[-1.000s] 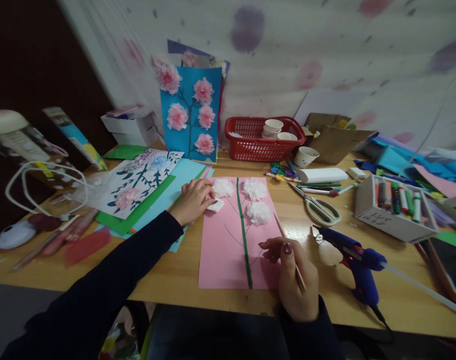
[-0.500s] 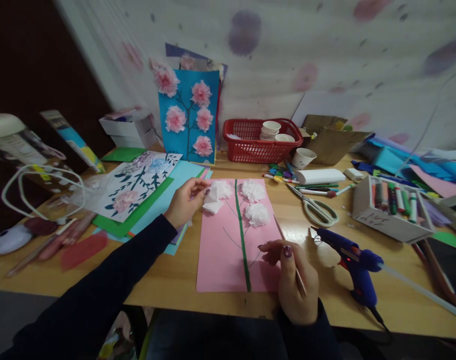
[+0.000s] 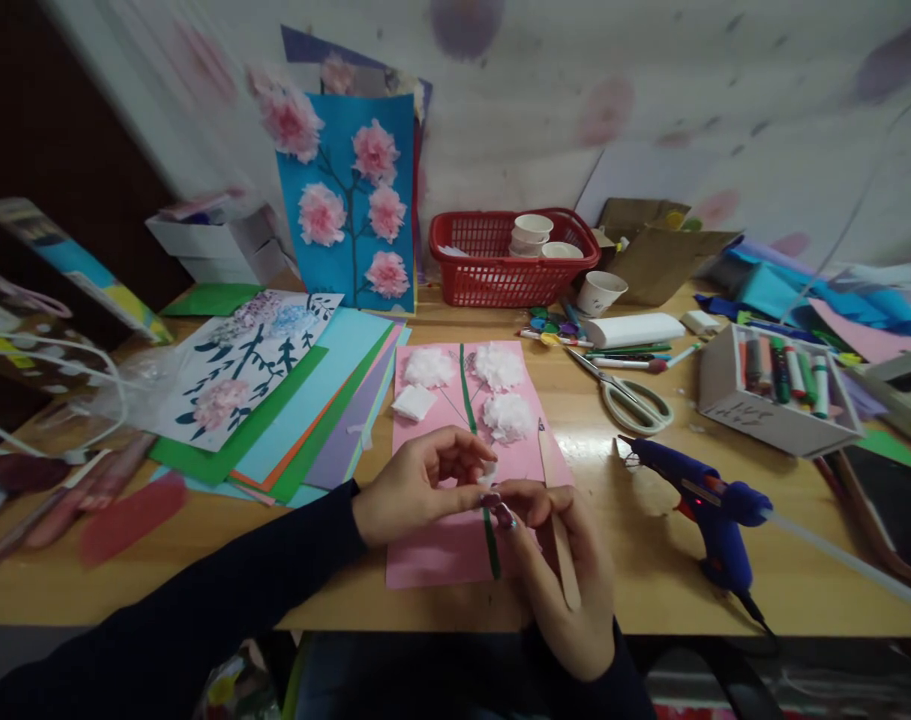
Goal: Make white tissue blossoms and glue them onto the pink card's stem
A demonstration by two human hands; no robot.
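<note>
My left hand [image 3: 425, 485] is closed, its fingertips pinching a small white tissue piece [image 3: 487, 473] above the pink sheet [image 3: 440, 555]. My right hand [image 3: 567, 570] meets it there, thumb and forefinger close to the same piece. A flat wooden craft stick [image 3: 562, 540] is held in that right hand, slanting up to the left. On the pink sheet are a green painted stem [image 3: 466, 390] and three white tissue flowers [image 3: 507, 418]. Beside its left edge lies a folded white tissue stack [image 3: 414, 402].
A blue glue gun [image 3: 695, 480] with its red light on stands at the right, near scissors [image 3: 635, 400] and a box of markers [image 3: 777, 420]. Behind are a red basket [image 3: 485, 285] and a blue card with pink flowers [image 3: 354, 280]. Coloured papers [image 3: 335, 450] lie left.
My left hand has moved from the tissue stack down and right, bringing a small white piece to my right hand. The right hand has turned, showing more of the stick. The view has shifted.
</note>
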